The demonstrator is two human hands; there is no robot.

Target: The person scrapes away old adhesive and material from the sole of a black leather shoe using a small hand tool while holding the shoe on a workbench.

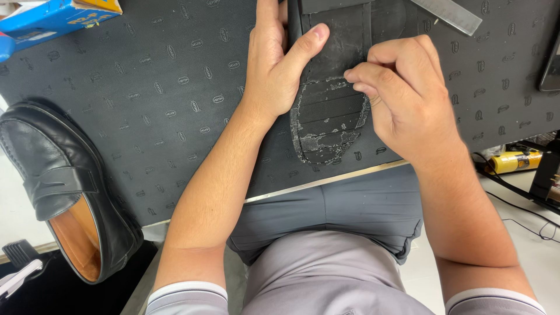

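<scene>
Grey-trousered lap lies nearest. Beyond, on the patterned black rubber sheet (151, 105), the left hand (274, 70) grips an upturned shoe (332, 87), thumb across its sole; the right hand (408, 99), curled closed, pinches the worn heel edge. Black loafer (64, 186) lies left, yellow bottle (513, 160) right; blue box (52, 17) and metal ruler (449, 13) farthest.

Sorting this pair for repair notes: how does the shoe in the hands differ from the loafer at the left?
The held shoe lies sole up, its heel showing pale, flaky residue; the black loafer rests with its opening up, showing a tan lining. The left hand grips the held shoe and the right hand pinches at its heel; the loafer lies untouched. Both rest on the dark patterned mat.
</scene>
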